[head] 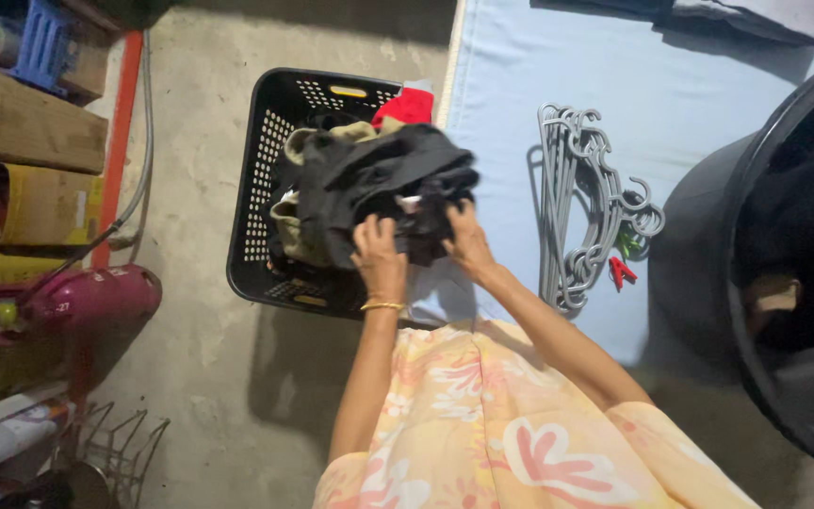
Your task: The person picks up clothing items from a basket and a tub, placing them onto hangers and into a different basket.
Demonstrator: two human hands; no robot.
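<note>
From the head camera, the left hand (378,254) and the right hand (466,240) both have their fingers clamped on a black garment (383,179), held bunched up over a black laundry basket (275,160) that stands on the concrete floor (200,226) with olive and red clothes (405,106) in it. Just right of the basket lies a light blue mat (501,94) carrying 1 bundle of grey hangers (581,203) and a red clothes peg (621,272), and a large black tub (756,254) stands at the far right.

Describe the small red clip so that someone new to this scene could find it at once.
Start at the pale blue mat right of the black laundry basket. A bundle of grey hangers lies on it; the red clip sits at the bundle's lower right, the only red piece there, beside a green one.
</note>
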